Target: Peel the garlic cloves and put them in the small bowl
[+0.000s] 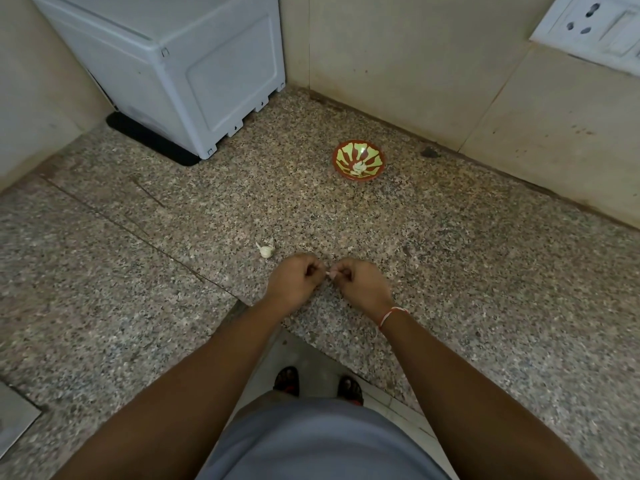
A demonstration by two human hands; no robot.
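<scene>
Both hands meet low over the front of the speckled granite counter [450, 271]. My left hand [294, 278] and my right hand [360, 282] have curled fingers and pinch a small pale garlic clove [330, 273] between them; most of it is hidden by the fingertips. A piece of garlic bulb [266, 251] lies on the counter just left of and beyond my left hand. The small red bowl with a yellow-green pattern [343, 157] stands farther back to the right, with peeled white cloves [358, 168] inside.
A white appliance box [180, 81] on a black mat fills the back left corner. Tiled walls close the back and right, with a wall socket [595, 26] at the top right. The counter's inner corner edge lies just under my wrists, with the floor and my feet below.
</scene>
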